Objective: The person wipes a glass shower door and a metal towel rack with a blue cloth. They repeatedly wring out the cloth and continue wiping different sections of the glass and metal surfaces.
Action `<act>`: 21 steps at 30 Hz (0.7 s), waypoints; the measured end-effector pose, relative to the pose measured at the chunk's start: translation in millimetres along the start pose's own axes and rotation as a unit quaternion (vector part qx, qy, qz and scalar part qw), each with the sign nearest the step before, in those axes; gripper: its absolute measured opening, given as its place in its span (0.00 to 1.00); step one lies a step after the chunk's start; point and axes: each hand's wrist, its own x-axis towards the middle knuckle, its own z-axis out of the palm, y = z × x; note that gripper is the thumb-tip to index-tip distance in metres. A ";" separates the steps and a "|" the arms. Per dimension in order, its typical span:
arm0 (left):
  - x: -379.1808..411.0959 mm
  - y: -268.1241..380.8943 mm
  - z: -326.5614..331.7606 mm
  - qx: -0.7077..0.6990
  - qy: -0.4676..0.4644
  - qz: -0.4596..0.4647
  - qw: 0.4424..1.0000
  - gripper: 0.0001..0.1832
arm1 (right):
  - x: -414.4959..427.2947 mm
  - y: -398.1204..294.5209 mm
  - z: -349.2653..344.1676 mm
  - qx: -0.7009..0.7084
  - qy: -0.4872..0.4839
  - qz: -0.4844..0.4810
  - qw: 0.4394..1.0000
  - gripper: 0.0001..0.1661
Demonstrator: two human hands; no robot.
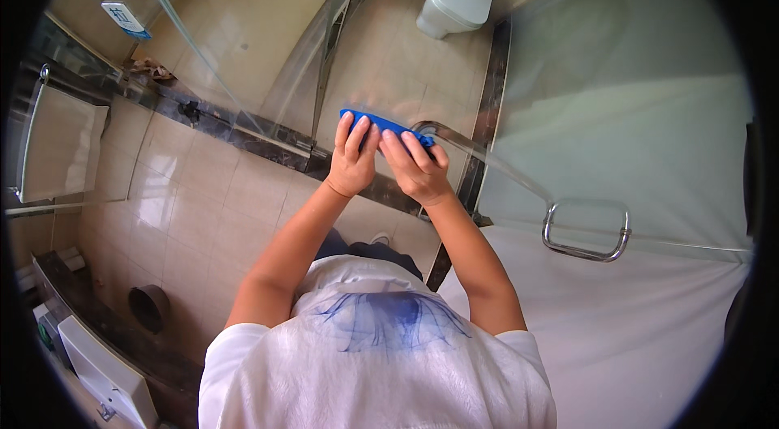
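A folded blue cloth (386, 123) spans both hands, held up in front of me at a clear glass panel. My left hand (353, 155) grips its left part, fingers laid over the near side. Close beside it, my right hand (419, 168) has hold of the right part. Just beyond the cloth, a faint reflection of the hands shows in the glass. The cloth seems to lie against the pane, though the contact itself is hidden. Right of my hands is a curved metal door handle (447, 134), partly seen through glass.
A chrome door handle (587, 231) juts out at right, near a frosted glass panel (608, 125). Beyond the glass stands a white toilet (461, 0). A dark stone sill (243, 140) crosses the tiled floor (188, 198). At lower left are a dark bin (149, 308) and a white washbasin (106, 368).
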 end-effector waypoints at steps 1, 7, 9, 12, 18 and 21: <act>14.6 6.7 -1.3 -0.003 0.012 0.013 1.000 0.17 | 7.9 6.0 -7.1 -0.023 0.043 0.008 0.999 0.14; 141.6 67.7 -20.9 -0.031 0.119 0.081 0.989 0.18 | 65.3 67.5 -76.5 -0.085 0.186 0.039 0.978 0.14; 150.9 82.6 -13.6 -0.036 0.139 0.102 0.984 0.18 | 58.8 81.2 -84.4 -0.085 0.208 0.043 0.974 0.12; 133.2 98.7 6.0 -0.023 0.150 0.101 0.983 0.17 | 28.0 87.2 -91.8 -0.071 0.178 0.041 0.981 0.11; 18.0 126.6 54.0 0.038 0.026 0.143 0.989 0.14 | -88.2 81.4 -77.0 -0.041 0.086 0.028 0.995 0.13; 5.0 139.9 69.2 0.008 0.009 0.123 0.992 0.15 | -109.6 91.9 -88.9 -0.043 0.089 0.046 0.994 0.13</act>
